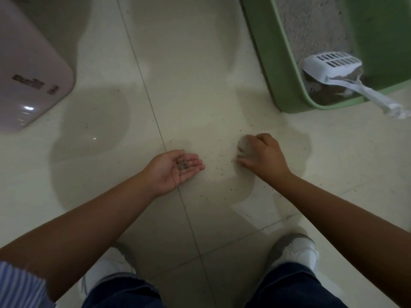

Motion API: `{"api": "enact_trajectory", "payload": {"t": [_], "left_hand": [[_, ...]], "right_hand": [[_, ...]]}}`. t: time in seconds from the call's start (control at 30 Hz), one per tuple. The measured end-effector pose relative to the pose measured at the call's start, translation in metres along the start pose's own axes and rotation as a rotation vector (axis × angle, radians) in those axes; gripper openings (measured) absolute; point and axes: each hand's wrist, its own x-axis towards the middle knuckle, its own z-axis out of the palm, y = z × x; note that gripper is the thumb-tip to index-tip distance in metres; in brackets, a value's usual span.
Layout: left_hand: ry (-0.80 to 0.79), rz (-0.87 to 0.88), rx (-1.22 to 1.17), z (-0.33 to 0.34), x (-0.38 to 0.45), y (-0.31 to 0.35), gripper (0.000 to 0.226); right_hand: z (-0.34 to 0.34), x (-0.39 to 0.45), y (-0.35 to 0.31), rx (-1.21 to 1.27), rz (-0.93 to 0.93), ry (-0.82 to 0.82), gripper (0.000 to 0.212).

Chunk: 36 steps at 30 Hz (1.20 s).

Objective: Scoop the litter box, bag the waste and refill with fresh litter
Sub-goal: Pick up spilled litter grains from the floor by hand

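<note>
Nearest to me are my knees in dark trousers [124, 292] and my white shoes [295, 252] on the pale tiled floor [200, 85]. My left hand [175, 168] lies palm up just above the tiles, its fingers [195, 163] relaxed and lying side by side, slightly cupped. In the hollow of that palm sits a small heap of litter grains [183, 165], dark grey and speckled, fine as coarse sand.

My right hand [262, 155] is palm down on the floor, apart from the left one, its fingers curled downward toward the tiles; their tips are blurred, so I cannot tell whether they pinch anything. Between my two sets of fingers and just beyond them, loose scattered grains [219, 156] dot the floor as tiny dark specks, thinning out further away.

Beyond my right fingers, well apart from them, stands the green litter box [278, 85], its rim rounded at the near corner. Inside, the litter [311, 25] is grey and granular, with a darker brownish clump at the near corner. A white slotted scoop [333, 65] rests over that clump, its handle lying across the near rim and sticking out over the floor.

Far beyond my left fingers stands a pale pink appliance [33, 74] with a glossy rounded corner.
</note>
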Motion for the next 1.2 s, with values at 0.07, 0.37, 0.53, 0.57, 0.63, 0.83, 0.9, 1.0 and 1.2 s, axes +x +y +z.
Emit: {"api": "enact_trajectory", "payload": {"t": [0.07, 0.37, 0.53, 0.57, 0.63, 0.83, 0.9, 1.0, 1.2], "left_hand": [[-0.004, 0.005, 0.000, 0.000, 0.001, 0.000, 0.037], [0.014, 0.012, -0.006, -0.001, 0.003, 0.001, 0.036], [0.008, 0.009, -0.015, -0.001, 0.004, -0.001, 0.037], [0.006, 0.012, -0.016, -0.001, 0.004, -0.001, 0.037], [0.008, 0.017, -0.015, -0.001, 0.004, -0.001, 0.037], [0.006, 0.007, -0.011, -0.001, 0.005, -0.002, 0.037], [0.008, 0.007, -0.018, 0.000, 0.005, -0.002, 0.037], [0.010, 0.008, -0.024, 0.001, 0.007, -0.002, 0.036], [0.013, -0.002, -0.034, 0.001, 0.007, -0.002, 0.036]], "right_hand": [[0.006, 0.006, -0.005, 0.007, -0.021, -0.029, 0.060], [0.019, -0.003, -0.008, -0.111, -0.248, 0.033, 0.019], [0.006, -0.017, 0.001, -0.138, -0.236, -0.027, 0.031], [0.004, -0.016, 0.001, -0.132, -0.170, -0.020, 0.045], [0.003, -0.016, -0.001, -0.107, -0.009, -0.031, 0.062], [0.011, -0.016, -0.015, -0.034, 0.099, 0.000, 0.043], [0.012, -0.015, -0.018, -0.016, 0.120, 0.003, 0.040], [0.011, -0.014, -0.021, -0.003, 0.111, 0.007, 0.039], [0.019, -0.011, -0.024, -0.053, 0.061, 0.035, 0.021]]}}
